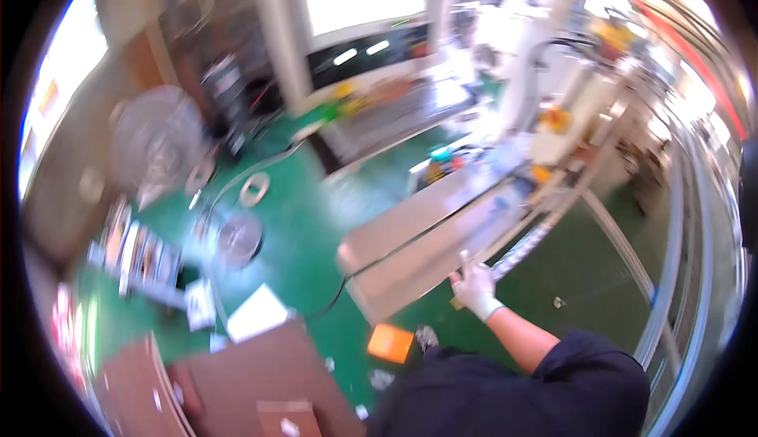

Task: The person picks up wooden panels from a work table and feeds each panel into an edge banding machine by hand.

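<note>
My right hand (478, 291), in a white glove, reaches forward at the near side of a long, pale flat machine bed (430, 240). Its thumb and forefinger are stretched out and apart; the other fingers are blurred. Just past the hand, a light patterned strip (517, 254) runs along the bed's side. I cannot tell whether the hand touches the strip or the bed edge. A dark cable (410, 241) lies along the bed's top. My left hand is out of view.
An orange box (391, 343) lies near my foot. Brown boards (245, 374) stand at the lower left. A round fan (160, 141) and a small rack (146, 259) are further left. Metal rails (679, 255) run along the right. Motion blurs much of the view.
</note>
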A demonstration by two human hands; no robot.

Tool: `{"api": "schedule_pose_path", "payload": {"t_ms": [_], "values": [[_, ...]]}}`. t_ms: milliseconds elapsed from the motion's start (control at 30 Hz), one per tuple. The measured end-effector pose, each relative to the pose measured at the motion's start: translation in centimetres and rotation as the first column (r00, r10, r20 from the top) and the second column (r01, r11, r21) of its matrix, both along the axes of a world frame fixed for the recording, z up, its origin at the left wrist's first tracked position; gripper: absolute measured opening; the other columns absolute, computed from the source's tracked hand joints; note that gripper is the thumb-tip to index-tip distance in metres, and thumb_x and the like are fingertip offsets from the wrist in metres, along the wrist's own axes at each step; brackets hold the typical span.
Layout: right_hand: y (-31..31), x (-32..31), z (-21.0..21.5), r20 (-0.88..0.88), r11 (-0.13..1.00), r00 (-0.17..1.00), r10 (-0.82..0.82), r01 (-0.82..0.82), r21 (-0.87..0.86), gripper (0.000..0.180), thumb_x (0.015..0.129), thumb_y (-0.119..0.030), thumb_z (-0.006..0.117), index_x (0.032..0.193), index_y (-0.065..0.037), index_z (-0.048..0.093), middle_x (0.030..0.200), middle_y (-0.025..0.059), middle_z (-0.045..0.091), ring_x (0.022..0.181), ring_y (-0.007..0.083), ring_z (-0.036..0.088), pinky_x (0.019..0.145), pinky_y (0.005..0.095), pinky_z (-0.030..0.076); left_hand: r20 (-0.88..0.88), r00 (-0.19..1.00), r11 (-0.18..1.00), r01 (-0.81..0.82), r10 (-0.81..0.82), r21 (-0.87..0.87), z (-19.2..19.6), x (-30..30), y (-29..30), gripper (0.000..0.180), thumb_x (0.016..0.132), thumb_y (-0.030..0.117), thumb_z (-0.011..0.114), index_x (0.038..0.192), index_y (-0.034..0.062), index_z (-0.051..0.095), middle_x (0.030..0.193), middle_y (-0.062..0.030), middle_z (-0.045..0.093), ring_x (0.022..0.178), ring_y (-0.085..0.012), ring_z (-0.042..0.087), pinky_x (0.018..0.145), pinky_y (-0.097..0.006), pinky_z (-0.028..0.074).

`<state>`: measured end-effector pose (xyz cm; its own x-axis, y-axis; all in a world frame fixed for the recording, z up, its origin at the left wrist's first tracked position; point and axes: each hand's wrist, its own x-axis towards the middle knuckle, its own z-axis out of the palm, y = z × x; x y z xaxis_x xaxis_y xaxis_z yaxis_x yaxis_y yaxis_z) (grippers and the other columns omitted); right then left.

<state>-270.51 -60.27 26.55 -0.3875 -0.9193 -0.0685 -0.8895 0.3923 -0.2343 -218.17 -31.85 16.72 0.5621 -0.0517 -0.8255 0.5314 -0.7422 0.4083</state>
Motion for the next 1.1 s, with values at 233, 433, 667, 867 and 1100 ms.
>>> {"api": "schedule_pose_path", "payload": {"t_ms": [233, 433, 667, 867, 1100], "values": [[2.9, 12.4, -6.2, 0.599, 0.929, 0.710, 0.369, -0.264, -0.259, 0.102, 0.096, -0.009, 0.065, 0.165, -0.008, -0.010, 0.109, 0.0206, 0.068, 0.094, 0.0307, 0.068, 0.089, 0.0414, 0.055, 0.278, 0.880, 0.922, -0.382, 0.385, -0.066, -20.7, 4.9, 6.1, 0.057, 0.085, 0.045, 0.085, 0.109, -0.0043, 0.067, 0.091, -0.0087, 0.066, 0.062, -0.0209, 0.053, 0.055, -0.038, 0.049], [3.3, 13.3, -8.1, 0.570, 0.927, 0.734, 0.371, -0.261, -0.268, 0.099, 0.099, -0.001, 0.057, 0.163, -0.008, -0.018, 0.119, 0.0173, 0.062, 0.094, 0.0200, 0.060, 0.086, 0.0330, 0.053, -0.162, 0.925, 0.924, -0.364, 0.343, -0.121, -14.5, 4.6, 3.2, 0.045, 0.092, 0.057, 0.074, 0.094, 0.0190, 0.050, 0.068, 0.0033, 0.057, 0.058, -0.0155, 0.060, 0.056, -0.034, 0.046], [2.4, 15.1, -7.4, 0.659, 0.960, 0.698, 0.280, -0.199, -0.197, 0.092, 0.100, -0.006, 0.059, 0.165, -0.005, -0.006, 0.118, 0.0157, 0.065, 0.090, 0.0192, 0.064, 0.085, 0.0322, 0.056, -0.388, 0.864, 0.726, -0.487, 0.320, -0.486, -10.7, 5.9, 6.4, 0.035, 0.096, 0.045, 0.072, 0.081, 0.0179, 0.056, 0.067, 0.0023, 0.051, 0.065, -0.0157, 0.055, 0.073, -0.038, 0.053], [4.1, 20.9, -3.8, 0.708, 0.880, 0.553, 0.440, -0.422, -0.217, 0.065, 0.100, -0.003, 0.062, 0.158, -0.007, 0.035, 0.103, 0.0120, 0.071, 0.087, 0.0183, 0.071, 0.081, 0.0304, 0.057, -0.400, 0.915, 0.536, -0.361, 0.046, -0.763, -0.4, 4.8, -1.9, 0.039, 0.101, 0.039, 0.063, 0.077, 0.0099, 0.056, 0.067, -0.0023, 0.051, 0.070, -0.0210, 0.057, 0.084, -0.044, 0.053], [4.8, 26.9, 0.9, 0.934, 0.690, 0.034, 0.355, -0.684, -0.237, 0.058, 0.103, -0.028, 0.065, 0.148, 0.004, 0.046, 0.138, 0.0173, 0.060, 0.129, 0.0211, 0.056, 0.109, 0.0355, 0.045, -0.048, 0.810, 0.359, 0.205, -0.585, -0.911, 9.4, -7.0, -13.0, 0.040, 0.098, 0.039, 0.071, 0.102, -0.0005, 0.066, 0.090, -0.0112, 0.069, 0.082, -0.0223, 0.067, 0.081, -0.037, 0.055]]}}
